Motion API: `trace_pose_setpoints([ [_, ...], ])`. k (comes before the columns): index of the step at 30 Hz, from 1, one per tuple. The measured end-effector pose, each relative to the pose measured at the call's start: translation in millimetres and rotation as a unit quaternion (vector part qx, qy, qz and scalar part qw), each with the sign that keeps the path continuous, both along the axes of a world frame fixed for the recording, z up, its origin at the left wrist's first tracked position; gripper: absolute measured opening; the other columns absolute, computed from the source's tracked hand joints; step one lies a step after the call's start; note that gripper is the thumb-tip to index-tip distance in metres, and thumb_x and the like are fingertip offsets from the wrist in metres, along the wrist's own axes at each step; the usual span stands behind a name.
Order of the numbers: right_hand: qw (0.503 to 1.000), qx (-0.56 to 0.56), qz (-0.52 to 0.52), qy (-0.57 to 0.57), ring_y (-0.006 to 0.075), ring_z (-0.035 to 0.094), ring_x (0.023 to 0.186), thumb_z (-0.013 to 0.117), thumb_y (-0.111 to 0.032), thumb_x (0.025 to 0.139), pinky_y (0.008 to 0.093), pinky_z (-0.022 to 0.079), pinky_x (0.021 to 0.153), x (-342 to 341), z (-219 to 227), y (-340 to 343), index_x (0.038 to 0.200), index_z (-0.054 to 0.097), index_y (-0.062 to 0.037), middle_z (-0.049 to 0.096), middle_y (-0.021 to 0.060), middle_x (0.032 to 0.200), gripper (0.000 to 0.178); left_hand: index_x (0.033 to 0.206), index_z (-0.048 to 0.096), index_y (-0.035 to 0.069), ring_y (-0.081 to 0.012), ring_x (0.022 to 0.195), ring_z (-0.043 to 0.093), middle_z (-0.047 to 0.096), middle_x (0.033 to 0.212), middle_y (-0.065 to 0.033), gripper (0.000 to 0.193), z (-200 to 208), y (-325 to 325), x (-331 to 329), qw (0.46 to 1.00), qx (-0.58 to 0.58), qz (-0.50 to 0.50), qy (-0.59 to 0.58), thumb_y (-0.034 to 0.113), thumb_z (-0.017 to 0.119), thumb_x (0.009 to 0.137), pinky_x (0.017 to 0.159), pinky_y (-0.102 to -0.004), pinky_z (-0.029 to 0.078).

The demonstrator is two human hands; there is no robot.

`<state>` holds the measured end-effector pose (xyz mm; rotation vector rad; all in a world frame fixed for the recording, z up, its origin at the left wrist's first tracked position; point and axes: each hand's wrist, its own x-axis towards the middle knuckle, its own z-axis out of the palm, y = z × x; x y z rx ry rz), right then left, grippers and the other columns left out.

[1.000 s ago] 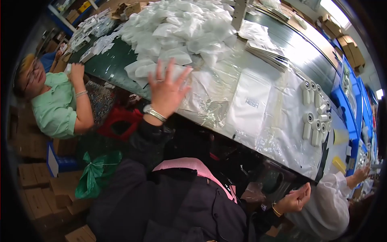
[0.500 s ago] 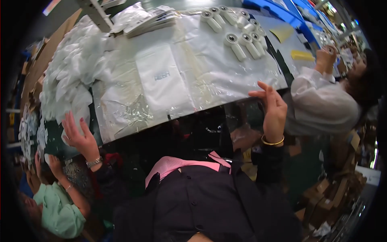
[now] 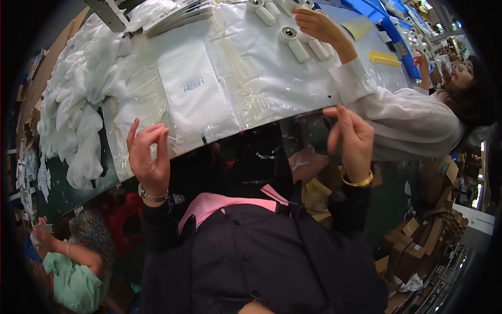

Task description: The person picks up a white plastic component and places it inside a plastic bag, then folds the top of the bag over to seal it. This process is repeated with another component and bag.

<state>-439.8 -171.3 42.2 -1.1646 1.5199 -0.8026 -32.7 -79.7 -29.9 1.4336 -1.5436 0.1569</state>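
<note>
My left hand (image 3: 150, 159) hovers at the table's front edge, thumb and fingers curved toward each other and one finger raised. Nothing shows in it. A flat white printed plastic bag (image 3: 197, 99) lies just beyond it, on the clear sheeting (image 3: 272, 94) that covers the table. On the right, my right hand (image 3: 353, 138) is held in the air by the edge, fingers loosely bent and apart, with nothing visible in them. Several white parts with short stems and round dark-centred heads (image 3: 294, 44) lie at the back, where a co-worker's hand (image 3: 318, 26) reaches over them.
A heap of thin white bags (image 3: 78, 99) covers the left end. Flat white packets (image 3: 178, 15) are stacked at the back by a metal post (image 3: 107, 14). A co-worker's white sleeve (image 3: 361, 86) crosses the right corner. Cardboard boxes (image 3: 418, 240) lie at the lower right.
My left hand has moved right and its fingers have curved inward. My right hand's fingers have bent a little. The co-worker on the right has stretched an arm over the white parts.
</note>
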Motion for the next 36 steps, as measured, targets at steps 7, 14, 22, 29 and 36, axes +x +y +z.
trace_pose_setpoints([
  [7,0.931,-0.334,0.104,0.102,0.0089,0.069,0.077,0.071,-0.009,0.107,0.0236,0.052,0.071,54.5,-24.6,-36.0,0.122,0.078,-0.0006,0.075,0.0045,0.084,0.019,0.094,0.068,0.0,-0.0362,0.109,0.073,0.073,0.1,-0.0143,0.011,-11.0,-8.4,-5.2,0.999,0.004,-0.025,-0.035,-0.002,0.078,0.095,0.111,-0.0534,0.054],
  [14,0.938,-0.281,0.167,0.112,0.0078,0.066,0.073,0.071,-0.009,0.106,0.0242,0.05,0.067,92.8,-50.8,-77.9,0.134,0.072,0.0009,0.072,0.0049,0.077,0.03,0.091,0.063,0.0,-0.0384,0.111,0.071,0.072,0.104,-0.0146,0.016,-32.5,-12.1,0.2,0.998,-0.042,0.049,0.025,-0.002,0.078,0.094,0.102,-0.049,0.056],
  [22,0.926,-0.271,0.077,0.251,0.0092,0.067,0.065,0.077,-0.027,0.103,0.0276,0.049,0.059,100.2,-69.8,-166.9,0.141,0.065,0.0076,0.075,0.0061,0.074,0.053,0.096,0.066,0.001,-0.0378,0.111,0.07,0.072,0.108,-0.0147,0.015,-35.7,-14.5,2.4,0.997,-0.051,0.051,0.011,-0.002,0.08,0.093,0.099,-0.0465,0.056],
  [29,0.974,-0.098,0.023,0.203,0.0211,0.074,0.068,0.081,-0.055,0.096,0.0356,0.056,0.063,103.0,-60.5,-182.7,0.135,0.069,0.001,0.077,0.0111,0.074,0.069,0.099,0.068,0.003,-0.037,0.108,0.071,0.072,0.104,-0.0138,0.016,-32.7,-15.0,2.7,0.998,-0.036,0.045,-0.019,-0.001,0.081,0.091,0.096,-0.0453,0.055],
  [36,0.806,-0.317,0.108,0.488,0.0403,0.077,0.091,0.079,-0.063,0.093,0.0468,0.058,0.077,120.9,-52.0,-99.9,0.12,0.074,-0.0148,0.08,0.0158,0.104,0.056,0.097,0.069,0.004,-0.0354,0.106,0.072,0.073,0.102,-0.0124,0.017,-39.6,-15.6,6.5,0.998,-0.032,0.05,-0.028,0.0,0.084,0.089,0.093,-0.0443,0.055],
])
